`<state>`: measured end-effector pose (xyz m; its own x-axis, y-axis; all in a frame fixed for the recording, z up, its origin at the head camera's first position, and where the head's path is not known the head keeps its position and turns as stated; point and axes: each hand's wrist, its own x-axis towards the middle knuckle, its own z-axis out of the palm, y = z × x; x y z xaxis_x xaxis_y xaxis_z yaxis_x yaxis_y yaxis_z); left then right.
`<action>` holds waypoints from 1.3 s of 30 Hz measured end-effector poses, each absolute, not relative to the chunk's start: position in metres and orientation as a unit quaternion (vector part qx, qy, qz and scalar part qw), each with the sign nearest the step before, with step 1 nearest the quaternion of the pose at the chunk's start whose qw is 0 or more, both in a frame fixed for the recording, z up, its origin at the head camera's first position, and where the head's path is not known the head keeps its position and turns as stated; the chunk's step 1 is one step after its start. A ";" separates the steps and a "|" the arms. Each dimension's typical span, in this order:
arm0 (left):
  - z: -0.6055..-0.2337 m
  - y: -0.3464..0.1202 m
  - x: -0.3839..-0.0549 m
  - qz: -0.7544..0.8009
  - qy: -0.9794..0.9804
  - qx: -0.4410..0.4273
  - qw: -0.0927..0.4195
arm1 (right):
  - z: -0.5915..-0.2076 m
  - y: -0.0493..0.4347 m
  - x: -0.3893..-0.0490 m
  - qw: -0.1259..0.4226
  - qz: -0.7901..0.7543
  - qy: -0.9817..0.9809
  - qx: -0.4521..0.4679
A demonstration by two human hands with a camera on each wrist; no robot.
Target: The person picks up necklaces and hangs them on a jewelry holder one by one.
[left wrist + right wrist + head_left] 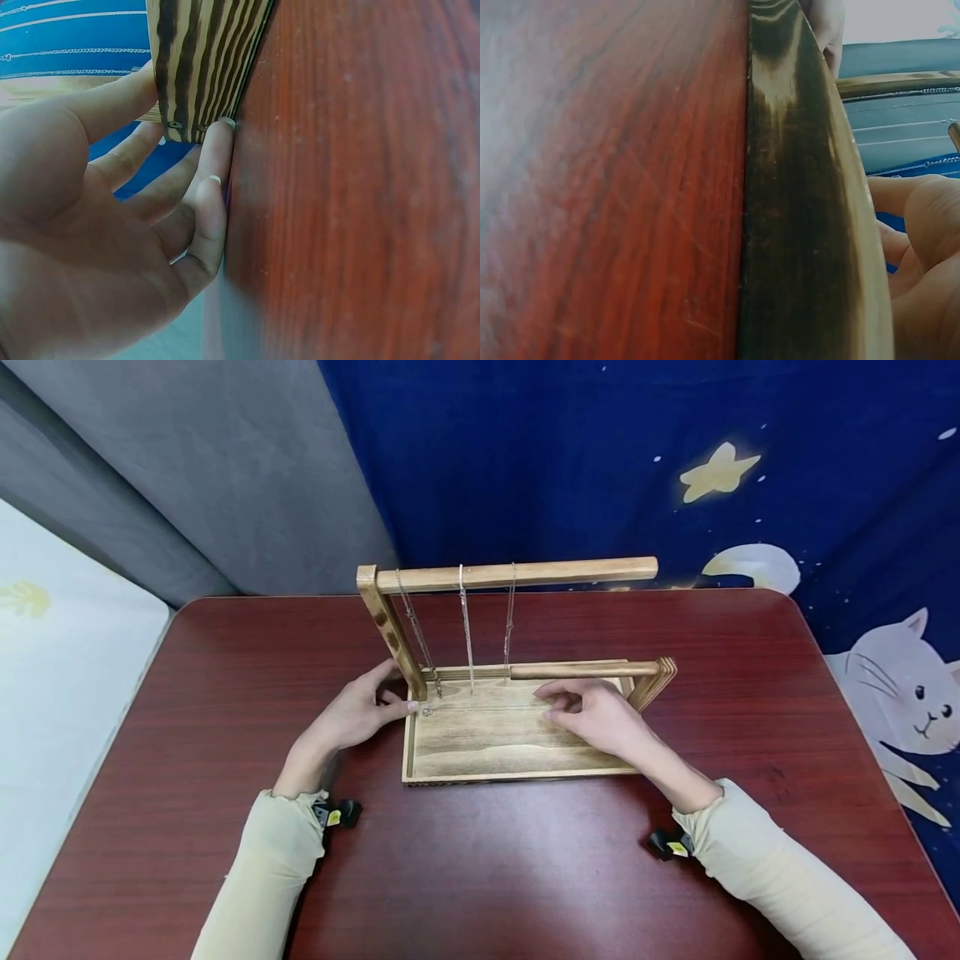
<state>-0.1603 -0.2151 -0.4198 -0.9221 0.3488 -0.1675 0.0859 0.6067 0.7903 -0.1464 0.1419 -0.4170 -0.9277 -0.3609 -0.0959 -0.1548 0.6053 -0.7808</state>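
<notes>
A wooden jewelry stand (pixel 517 760) has a shallow tray base and two bars. Three necklaces hang from the upper bar, among them a pale chain (pixel 467 618) in the middle. Along the tray floor stretches another thin necklace (pixel 480 707), with a small pendant (pixel 427 711) at its left end. My left hand (pixel 356 710) grips the stand's left end, thumb on the near side and fingers behind, as the left wrist view shows. Over the tray's right part, my right hand (pixel 596 714) has its curved thumb and forefinger apart, right at the thin necklace's right end.
The stand sits on a reddish-brown table (pixel 487 877). Its lower bar (pixel 585 669) runs leftward from a right-hand post (pixel 652 683), close behind my right hand. A blue curtain (pixel 540 460) and a grey one (pixel 225 460) hang behind the table.
</notes>
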 end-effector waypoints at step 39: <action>-0.420 -0.217 -0.161 0.419 0.887 0.117 0.157 | -0.429 0.121 -0.158 0.113 -0.345 0.924 -0.119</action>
<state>-0.1608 -0.2173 -0.4196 -0.9236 0.3382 -0.1806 0.0756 0.6225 0.7790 -0.1578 0.1212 -0.4285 -0.9464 -0.2972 -0.1267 -0.1413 0.7333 -0.6651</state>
